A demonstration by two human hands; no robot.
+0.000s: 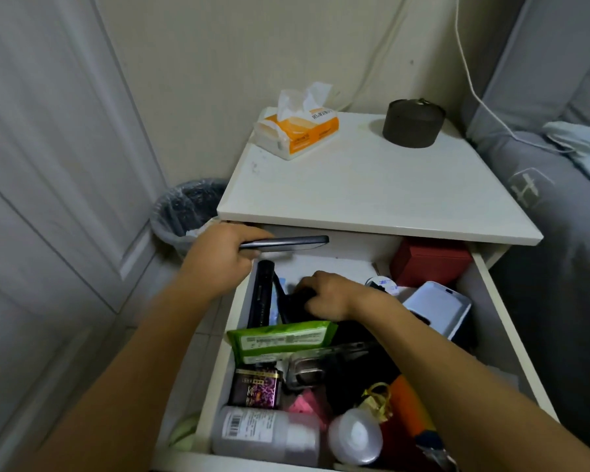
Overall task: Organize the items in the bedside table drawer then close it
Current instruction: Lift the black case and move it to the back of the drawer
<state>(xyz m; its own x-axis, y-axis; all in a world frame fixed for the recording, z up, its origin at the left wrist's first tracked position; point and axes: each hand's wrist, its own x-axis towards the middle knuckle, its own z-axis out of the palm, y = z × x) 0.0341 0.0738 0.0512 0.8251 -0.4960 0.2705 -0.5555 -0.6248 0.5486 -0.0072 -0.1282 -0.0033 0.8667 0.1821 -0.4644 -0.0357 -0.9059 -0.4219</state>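
Note:
The white bedside table drawer (484,294) stands pulled out and full of clutter. My left hand (218,257) holds a dark phone (286,243) flat above the drawer's back left corner. My right hand (331,294) grips a black object (297,301) in the middle of the drawer. A black flashlight (261,294) lies along the left wall. In front of it sit a green wipes pack (280,338), a purple patterned tin (256,388) and a white bottle (266,434). A red box (430,264) fills the back right corner, with a white case (436,308) in front of it.
On the table top (372,192) rest an orange tissue pack (297,131) and a dark round container (413,122). A lined waste bin (184,212) stands left of the table. A grey bed (559,172) lies to the right, a white door (48,148) to the left.

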